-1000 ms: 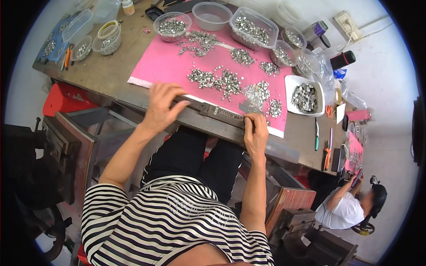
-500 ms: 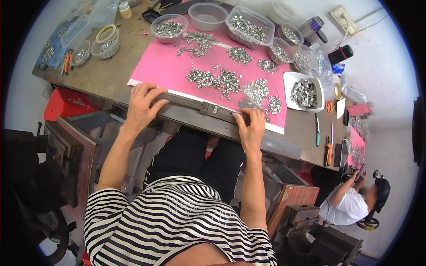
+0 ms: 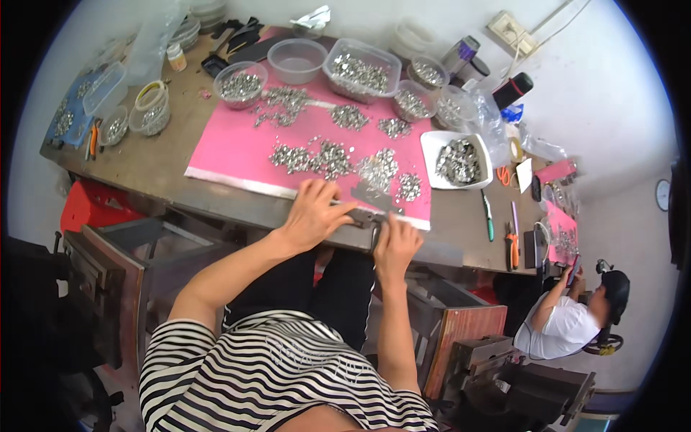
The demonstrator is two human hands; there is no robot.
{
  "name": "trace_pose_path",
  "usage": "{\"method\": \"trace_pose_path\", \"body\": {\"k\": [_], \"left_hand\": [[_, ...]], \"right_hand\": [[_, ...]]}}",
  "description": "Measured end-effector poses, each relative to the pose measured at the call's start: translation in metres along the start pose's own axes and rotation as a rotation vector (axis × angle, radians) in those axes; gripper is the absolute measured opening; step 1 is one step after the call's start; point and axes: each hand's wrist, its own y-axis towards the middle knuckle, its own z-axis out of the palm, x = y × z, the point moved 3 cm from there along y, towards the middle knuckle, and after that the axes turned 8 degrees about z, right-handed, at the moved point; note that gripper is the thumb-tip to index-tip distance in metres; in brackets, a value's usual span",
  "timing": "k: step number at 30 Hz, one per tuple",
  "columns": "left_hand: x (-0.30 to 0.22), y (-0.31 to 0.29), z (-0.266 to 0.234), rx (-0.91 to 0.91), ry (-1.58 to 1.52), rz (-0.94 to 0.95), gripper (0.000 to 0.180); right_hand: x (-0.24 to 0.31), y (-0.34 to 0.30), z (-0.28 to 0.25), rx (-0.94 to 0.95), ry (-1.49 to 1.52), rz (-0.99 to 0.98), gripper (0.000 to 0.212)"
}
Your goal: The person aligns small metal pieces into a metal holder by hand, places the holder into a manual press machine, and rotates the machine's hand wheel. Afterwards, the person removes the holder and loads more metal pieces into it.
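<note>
I find the dark metal bar (image 3: 366, 217) at the near edge of the table (image 3: 155, 162), lying between the two hands. The left hand (image 3: 311, 214) is at its left end, fingers bent, thumb reaching right along it; I cannot tell whether they pinch it. The right hand (image 3: 396, 248) is at its right end, fingers curled toward it; the contact surfaces are hidden from me, so I cannot confirm that grip either.

Just beyond the bar, a flat grey plate (image 3: 371, 195) lies on the near part of the pink mat (image 3: 230, 151). Farther in, I record several heaps of small silvery pieces (image 3: 332, 160) on the mat. To the right is a white tray (image 3: 432, 158) containing larger silvery pieces. Right of that I note a green-handled tool (image 3: 491, 229) and orange-handled pliers (image 3: 513, 252). At the far right, a co-worker in white (image 3: 565, 327) is seated.
</note>
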Motion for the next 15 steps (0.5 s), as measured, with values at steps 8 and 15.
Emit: {"method": "trace_pose_path", "body": {"k": [8, 15], "left_hand": [[-0.004, -0.012, 0.001, -0.053, 0.06, -0.064, 0.036], [-0.018, -0.021, 0.011, -0.093, -0.022, -0.121, 0.028]], "right_hand": [[0.029, -0.001, -0.019, 0.099, 0.739, 0.317, 0.014], [0.016, 0.026, -0.015, 0.09, 0.517, 0.011, 0.008]]}}
